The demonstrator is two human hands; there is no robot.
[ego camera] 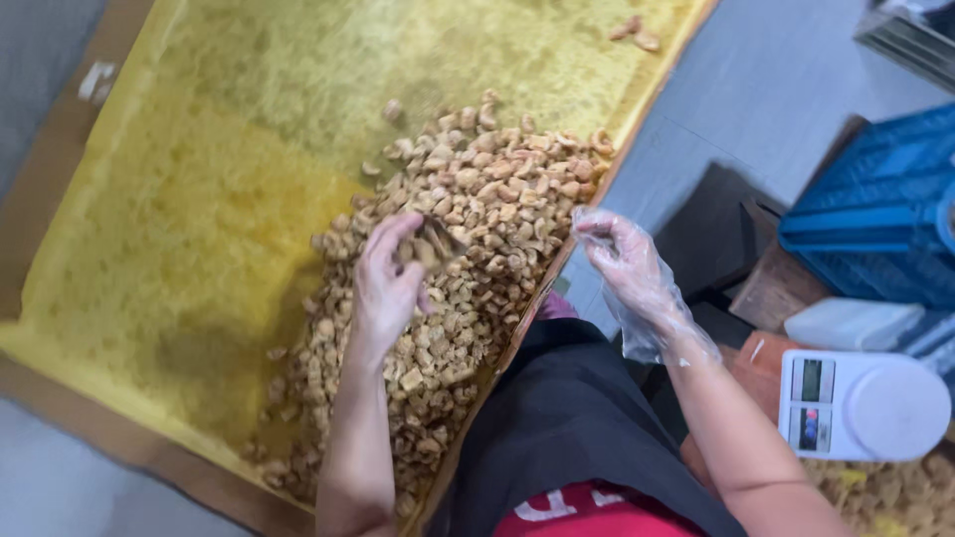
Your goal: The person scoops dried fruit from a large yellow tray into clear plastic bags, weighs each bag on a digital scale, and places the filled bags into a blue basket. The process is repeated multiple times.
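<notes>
Tray: wide brown-rimmed wooden tray (60, 189) lined with oil-stained yellow paper (199, 199), holding a heap of small tan fried snack pieces (477, 209) along its near right side. Blue ribbed plastic crate (875, 219) stands at far right. White digital kitchen scale (860, 403) sits below it. Left hand (388, 283), bare, fingers curled around several pieces above the heap. Right hand (627, 264), in clear plastic glove, fingers loosely bent, empty, just beside the tray rim

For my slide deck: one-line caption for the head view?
Left hand scoops fried snack pieces from a yellow-lined tray; gloved right hand waits beside.
</notes>
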